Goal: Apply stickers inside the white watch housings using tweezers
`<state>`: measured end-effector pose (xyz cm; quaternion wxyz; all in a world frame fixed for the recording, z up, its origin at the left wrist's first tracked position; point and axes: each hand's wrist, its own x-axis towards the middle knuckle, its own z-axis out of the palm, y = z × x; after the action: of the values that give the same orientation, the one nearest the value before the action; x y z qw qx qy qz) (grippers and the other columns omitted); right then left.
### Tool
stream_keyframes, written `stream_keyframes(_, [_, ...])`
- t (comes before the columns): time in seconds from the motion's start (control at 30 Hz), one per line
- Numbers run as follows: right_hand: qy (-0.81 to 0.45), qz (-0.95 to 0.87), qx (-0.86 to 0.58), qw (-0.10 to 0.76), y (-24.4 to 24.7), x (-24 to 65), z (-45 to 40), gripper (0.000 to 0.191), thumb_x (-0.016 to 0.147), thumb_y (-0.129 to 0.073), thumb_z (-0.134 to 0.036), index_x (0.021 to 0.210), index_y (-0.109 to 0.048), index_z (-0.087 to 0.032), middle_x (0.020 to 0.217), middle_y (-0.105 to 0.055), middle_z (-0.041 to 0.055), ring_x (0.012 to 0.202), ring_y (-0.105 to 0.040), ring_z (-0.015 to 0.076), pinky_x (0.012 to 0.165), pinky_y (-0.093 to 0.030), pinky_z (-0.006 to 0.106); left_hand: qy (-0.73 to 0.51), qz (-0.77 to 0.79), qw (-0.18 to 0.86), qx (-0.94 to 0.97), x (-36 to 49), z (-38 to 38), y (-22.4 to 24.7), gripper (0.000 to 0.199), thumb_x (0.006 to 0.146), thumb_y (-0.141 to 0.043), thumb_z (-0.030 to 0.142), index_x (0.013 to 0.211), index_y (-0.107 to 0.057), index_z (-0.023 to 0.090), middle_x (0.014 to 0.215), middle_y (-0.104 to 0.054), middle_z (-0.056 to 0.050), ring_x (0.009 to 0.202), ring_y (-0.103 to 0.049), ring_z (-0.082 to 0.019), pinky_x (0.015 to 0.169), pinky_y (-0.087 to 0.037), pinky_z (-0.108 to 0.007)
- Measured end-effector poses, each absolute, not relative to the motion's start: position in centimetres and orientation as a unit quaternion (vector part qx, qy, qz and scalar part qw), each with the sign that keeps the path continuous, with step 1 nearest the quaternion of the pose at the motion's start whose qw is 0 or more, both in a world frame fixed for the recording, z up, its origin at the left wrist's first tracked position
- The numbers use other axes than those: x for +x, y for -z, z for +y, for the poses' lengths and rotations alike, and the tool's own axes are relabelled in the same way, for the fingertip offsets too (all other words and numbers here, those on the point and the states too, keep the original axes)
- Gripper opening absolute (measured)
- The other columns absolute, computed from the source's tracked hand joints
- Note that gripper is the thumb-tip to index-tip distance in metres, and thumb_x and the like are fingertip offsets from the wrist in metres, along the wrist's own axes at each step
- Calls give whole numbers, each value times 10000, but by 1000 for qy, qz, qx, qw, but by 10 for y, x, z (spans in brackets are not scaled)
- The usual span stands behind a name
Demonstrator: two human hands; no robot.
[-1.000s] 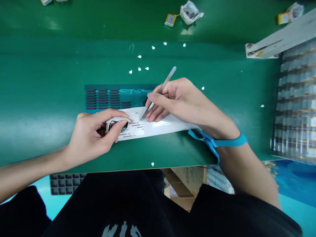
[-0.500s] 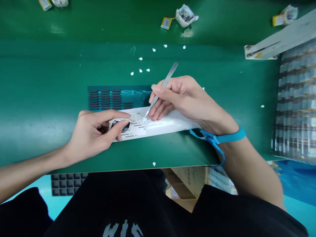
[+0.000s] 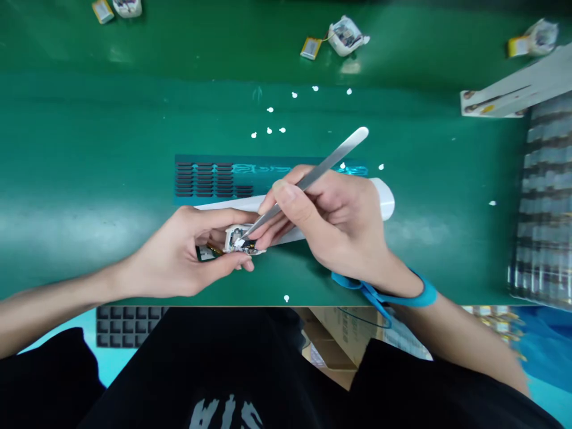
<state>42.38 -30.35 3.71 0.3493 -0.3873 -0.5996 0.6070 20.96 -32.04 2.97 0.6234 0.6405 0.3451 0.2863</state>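
In my left hand I hold a small white device housing by its edges, its open side with circuit parts facing up. My right hand grips metal tweezers, slanting down to the left. Their tips are at the inside of the housing, where a small white piece shows; whether they still pinch it I cannot tell. Beneath both hands lies a white label sheet, mostly covered by them. A blue wrist strap circles my right wrist.
Behind the sheet lies a blue film with rows of dark strips. Several small white round stickers dot the green table. Farther back are an open housing and its battery. Stacked clear trays stand at right.
The tweezers have moved left from the label sheet into the housing, with a white piece now at their tips. My left hand has shifted slightly right, and the view has shifted a little.
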Motion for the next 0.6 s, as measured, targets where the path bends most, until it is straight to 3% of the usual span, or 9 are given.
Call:
stream_keyframes(0.17, [-644,-558,-387,353,-34,422,-302,367,992,-654,-569,879,-660,-219,757,-793,-2,619,-777,146,557,-664,204,-258,361,647,620,211,-321,-32,205,887,-708,68,1082,-723,129,874,-764,-26,747,-804,-164,684,-672,-167])
stream_keyframes(0.6, [-652,-555,-364,366,-32,421,-302,348,997,-670,-533,844,-646,-221,706,-756,-14,665,-786,152,584,-673,212,-245,369,673,592,213,-322,-34,135,884,-707,66,1008,-699,117,837,-734,2,743,-796,-124,678,-638,-96])
